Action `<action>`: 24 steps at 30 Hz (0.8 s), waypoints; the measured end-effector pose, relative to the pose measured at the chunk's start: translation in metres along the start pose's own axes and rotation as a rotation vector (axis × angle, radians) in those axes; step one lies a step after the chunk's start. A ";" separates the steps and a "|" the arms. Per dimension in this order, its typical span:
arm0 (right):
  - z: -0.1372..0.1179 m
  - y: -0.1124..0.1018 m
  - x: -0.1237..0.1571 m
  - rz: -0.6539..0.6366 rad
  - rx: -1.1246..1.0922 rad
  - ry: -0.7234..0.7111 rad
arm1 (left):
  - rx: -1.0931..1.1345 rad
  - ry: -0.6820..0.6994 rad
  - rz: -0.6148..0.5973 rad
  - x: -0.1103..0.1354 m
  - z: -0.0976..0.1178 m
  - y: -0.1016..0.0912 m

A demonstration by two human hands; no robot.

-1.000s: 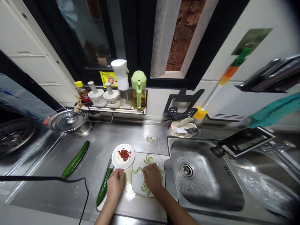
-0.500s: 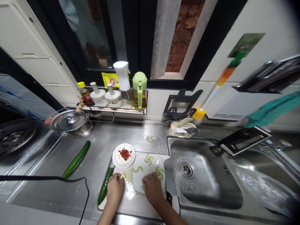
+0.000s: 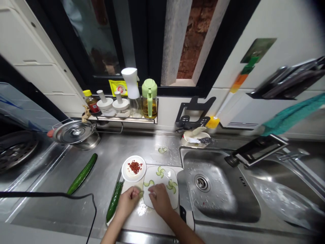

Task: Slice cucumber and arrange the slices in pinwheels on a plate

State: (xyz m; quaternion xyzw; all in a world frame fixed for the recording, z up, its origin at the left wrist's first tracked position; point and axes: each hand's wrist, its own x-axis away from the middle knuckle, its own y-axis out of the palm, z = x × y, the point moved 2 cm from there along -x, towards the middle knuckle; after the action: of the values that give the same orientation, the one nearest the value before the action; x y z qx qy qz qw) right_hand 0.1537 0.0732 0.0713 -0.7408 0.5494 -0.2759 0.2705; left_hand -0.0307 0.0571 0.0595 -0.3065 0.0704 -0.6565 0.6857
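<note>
My left hand [image 3: 130,202] pinches a thin cucumber slice [image 3: 141,194] over the white cutting board [image 3: 142,222]. Close to it on the right, my right hand [image 3: 161,200] hovers above a square white plate [image 3: 166,171], fingers curled and slightly blurred; whether they hold anything is hidden. Curved cucumber slices [image 3: 160,171] form pinwheel shapes on the plate, and a few more lie at its left side. Left of my left hand lies a cut cucumber [image 3: 114,202] on the board. A small round plate [image 3: 125,173] behind it holds small red pieces [image 3: 135,167], perhaps goji berries.
A knife [image 3: 183,214] lies right of the plate, beside the sink [image 3: 220,211]. A whole cucumber [image 3: 82,174] and a black cable [image 3: 94,203] are on the left counter. Behind stand a lidded pot [image 3: 87,140] and a condiment rack [image 3: 137,120].
My left hand has moved right and lifted, bringing a cucumber slice toward the plate. My right hand has shifted slightly up and left, its fingers now turned toward my left hand.
</note>
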 end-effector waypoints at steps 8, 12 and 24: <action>-0.004 0.000 -0.013 -0.033 -0.221 0.046 | 0.305 -0.073 -0.179 -0.002 0.019 0.014; -0.003 -0.004 -0.013 -0.051 -0.296 0.077 | 0.395 -0.120 -0.233 -0.003 0.019 0.019; 0.002 -0.008 -0.013 -0.077 -0.412 0.114 | 0.526 -0.202 -0.297 -0.002 0.010 0.030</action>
State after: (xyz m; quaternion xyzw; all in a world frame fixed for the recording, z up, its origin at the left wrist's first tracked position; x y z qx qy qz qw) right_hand 0.1576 0.0875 0.0739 -0.7841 0.5799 -0.2095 0.0710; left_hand 0.0004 0.0606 0.0517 -0.1894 -0.2158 -0.7114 0.6415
